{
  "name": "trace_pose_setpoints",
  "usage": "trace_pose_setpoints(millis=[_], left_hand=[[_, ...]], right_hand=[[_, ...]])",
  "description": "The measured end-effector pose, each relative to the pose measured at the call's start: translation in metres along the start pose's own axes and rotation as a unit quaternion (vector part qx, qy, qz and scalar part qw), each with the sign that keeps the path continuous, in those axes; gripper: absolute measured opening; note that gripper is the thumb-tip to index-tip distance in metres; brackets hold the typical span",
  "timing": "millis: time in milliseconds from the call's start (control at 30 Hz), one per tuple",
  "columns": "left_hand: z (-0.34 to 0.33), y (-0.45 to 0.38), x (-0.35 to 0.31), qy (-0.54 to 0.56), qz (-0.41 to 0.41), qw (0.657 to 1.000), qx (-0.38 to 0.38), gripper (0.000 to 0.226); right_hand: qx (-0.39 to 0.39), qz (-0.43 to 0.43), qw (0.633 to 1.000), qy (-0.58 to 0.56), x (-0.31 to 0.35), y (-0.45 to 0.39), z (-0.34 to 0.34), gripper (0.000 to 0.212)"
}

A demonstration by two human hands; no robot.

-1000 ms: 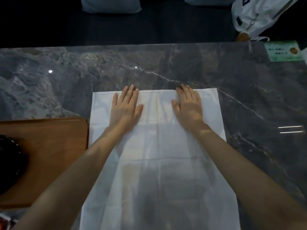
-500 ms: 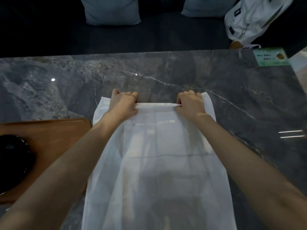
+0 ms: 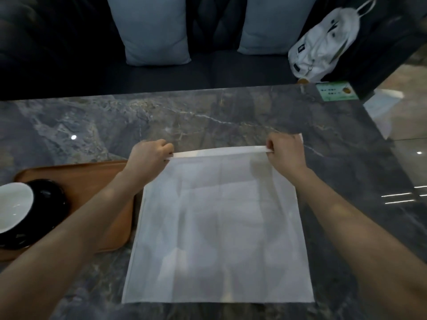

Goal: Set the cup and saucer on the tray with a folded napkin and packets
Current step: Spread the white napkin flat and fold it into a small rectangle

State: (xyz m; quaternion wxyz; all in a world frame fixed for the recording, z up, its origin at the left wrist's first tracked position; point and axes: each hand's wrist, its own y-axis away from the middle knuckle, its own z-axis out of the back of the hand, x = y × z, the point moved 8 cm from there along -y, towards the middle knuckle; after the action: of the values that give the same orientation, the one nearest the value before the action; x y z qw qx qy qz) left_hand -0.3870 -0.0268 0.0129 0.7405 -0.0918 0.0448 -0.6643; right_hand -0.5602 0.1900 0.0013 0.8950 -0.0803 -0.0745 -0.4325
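Your left hand point(image 3: 149, 155) and right hand point(image 3: 285, 155) each pinch the napkin's point(image 3: 219, 227) far edge, lifted to fold it toward the counter's point(image 3: 92, 125) near edge; the tray point(image 3: 92, 179) sits left.

The napkin point(image 3: 219, 227) is spread on the desk point(image 3: 92, 125). Left of the napkin the tray point(image 3: 92, 179) is placed, the cup point(image 3: 16, 206) on it; two cushions point(image 3: 152, 31) are seen behind.
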Motion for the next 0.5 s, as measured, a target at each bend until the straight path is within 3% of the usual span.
trace_pose_setpoints(millis=[333,500], left_hand=[[0.054,0.05,-0.001,0.017,0.012,0.997,-0.081,0.008],[0.072,0.081,-0.013,0.021,-0.015,0.994,-0.105,0.018]], right_hand=[[-0.127,-0.019,0.992,-0.011,-0.014,0.086,0.058,0.013],[-0.123,-0.015,0.991,-0.044,-0.016,0.138,0.053,0.014]])
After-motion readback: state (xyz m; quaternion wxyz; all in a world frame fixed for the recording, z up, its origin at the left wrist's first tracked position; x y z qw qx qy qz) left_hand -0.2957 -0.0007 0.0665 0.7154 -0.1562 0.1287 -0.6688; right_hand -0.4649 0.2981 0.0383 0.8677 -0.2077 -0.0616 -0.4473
